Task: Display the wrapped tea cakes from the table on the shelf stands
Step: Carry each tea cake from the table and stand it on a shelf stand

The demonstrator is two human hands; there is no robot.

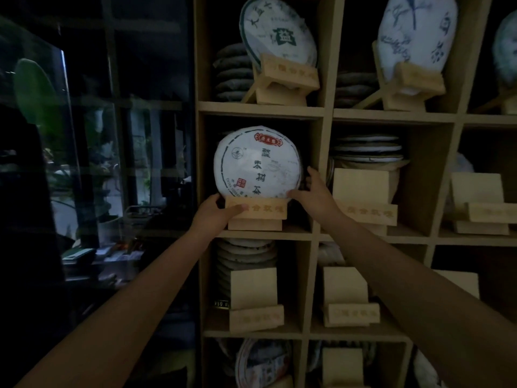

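A round tea cake (256,162) in white paper with black and red characters stands upright on a wooden stand (257,215) in the left middle cubby of the shelf. My left hand (214,212) grips the stand's left end, thumb across its front lip. My right hand (314,193) holds the cake's lower right edge, thumb on the front and fingers behind. Wrapped cakes also stand on stands in the cubbies above: a green-printed cake (277,32) and a cake with a bird drawing (416,35).
Empty wooden stands sit in neighbouring cubbies: one to the right (363,197), a far-right stand (481,205), a stand below (256,301) and a lower-right stand (348,298). Stacks of cakes lie behind them. A dark glass panel (92,135) with plants is to the left.
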